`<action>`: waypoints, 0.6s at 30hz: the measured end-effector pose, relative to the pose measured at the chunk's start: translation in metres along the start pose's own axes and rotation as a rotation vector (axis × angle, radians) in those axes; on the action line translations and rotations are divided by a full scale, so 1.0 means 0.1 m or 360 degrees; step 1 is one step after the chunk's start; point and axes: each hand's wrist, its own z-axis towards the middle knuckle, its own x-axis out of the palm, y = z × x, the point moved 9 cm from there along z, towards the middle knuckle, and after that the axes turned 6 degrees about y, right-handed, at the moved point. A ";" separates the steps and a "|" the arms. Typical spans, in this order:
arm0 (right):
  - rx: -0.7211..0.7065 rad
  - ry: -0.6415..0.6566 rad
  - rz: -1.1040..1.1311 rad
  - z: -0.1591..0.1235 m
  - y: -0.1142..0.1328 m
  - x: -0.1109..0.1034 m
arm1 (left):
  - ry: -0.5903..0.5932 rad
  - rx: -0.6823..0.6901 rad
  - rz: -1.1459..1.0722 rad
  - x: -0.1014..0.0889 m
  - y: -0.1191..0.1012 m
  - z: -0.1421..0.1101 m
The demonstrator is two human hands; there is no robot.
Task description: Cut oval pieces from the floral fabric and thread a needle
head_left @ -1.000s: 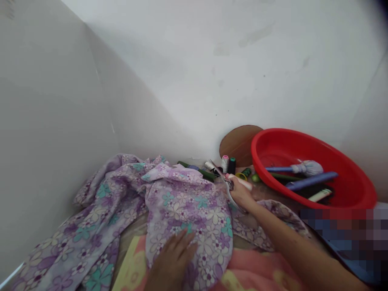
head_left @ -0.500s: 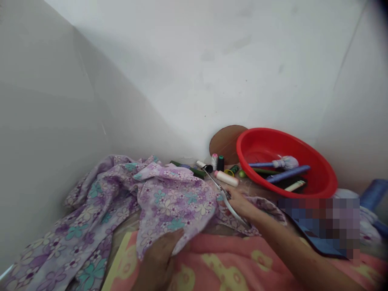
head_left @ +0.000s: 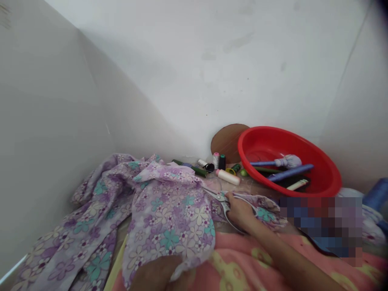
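A purple floral cloth (head_left: 157,210) lies spread across the surface, over a pink and yellow blanket (head_left: 242,262). My right hand (head_left: 241,212) is closed around the handles of metal scissors (head_left: 220,198), whose blades point left onto the cloth. My left hand (head_left: 156,275) sits at the bottom edge and grips the near hem of the cloth, its fingers mostly hidden under the fabric.
A red basin (head_left: 287,161) at the right holds blue sticks and a small mop head. Thread spools (head_left: 218,161), a white tube (head_left: 228,177) and a green pen lie by the wall corner. A round wooden board (head_left: 226,141) leans behind the basin. White walls enclose left and back.
My right hand drew the scissors back from the spools toward me and laid the blades onto the cloth. My left hand pulled the cloth's hem nearer and lower.
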 end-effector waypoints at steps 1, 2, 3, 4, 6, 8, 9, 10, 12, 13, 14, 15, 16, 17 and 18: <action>-0.0026 -0.0021 -0.0056 -0.01 0.01 0.00 | -0.0037 -0.0086 -0.0042 -0.04 0.01 -0.01; -0.0047 -0.0035 -0.0101 -0.01 0.02 0.00 | -0.0065 -0.0170 -0.0095 -0.09 0.02 -0.01; -0.0066 -0.0041 -0.0130 -0.01 0.02 0.01 | -0.0089 -0.0264 -0.0167 -0.14 0.04 -0.02; -0.0074 -0.0046 -0.0145 0.00 0.02 0.01 | -0.0107 -0.0352 -0.0245 -0.19 0.05 -0.03; -0.0061 -0.0026 -0.0149 0.01 -0.01 0.02 | -0.0092 -0.0456 -0.0379 -0.24 0.06 -0.03; -0.0036 0.0003 -0.0142 0.02 -0.05 0.01 | -0.0023 -0.0489 -0.0473 -0.22 0.04 -0.03; -0.0019 0.0013 -0.0133 0.02 -0.07 0.01 | 0.0012 -0.0504 -0.0514 -0.19 0.04 -0.03; -0.0008 0.0024 -0.0116 0.01 -0.08 0.00 | 0.0037 -0.0526 -0.0557 -0.16 0.06 -0.04; -0.0025 0.0040 -0.0066 -0.02 -0.09 -0.01 | 0.0037 -0.0609 -0.0666 -0.10 0.14 -0.04; -0.0058 0.0041 -0.0045 -0.04 -0.07 -0.01 | 0.0000 -0.0668 -0.0728 -0.09 0.21 -0.04; -0.0104 0.0040 -0.0039 -0.06 -0.05 -0.01 | -0.0042 -0.0721 -0.0781 -0.09 0.27 -0.04; -0.0156 0.0033 -0.0051 -0.08 -0.01 0.00 | -0.0102 -0.0780 -0.0831 -0.10 0.35 -0.03; -0.0192 0.0029 -0.0078 -0.10 0.01 0.01 | -0.0172 -0.0841 -0.0875 -0.13 0.42 -0.03; -0.0215 0.0021 -0.0108 -0.11 0.03 0.01 | -0.0241 -0.0893 -0.0902 -0.16 0.48 -0.02; -0.0231 0.0016 -0.0130 -0.11 0.05 0.02 | -0.0301 -0.0941 -0.0928 -0.20 0.53 -0.01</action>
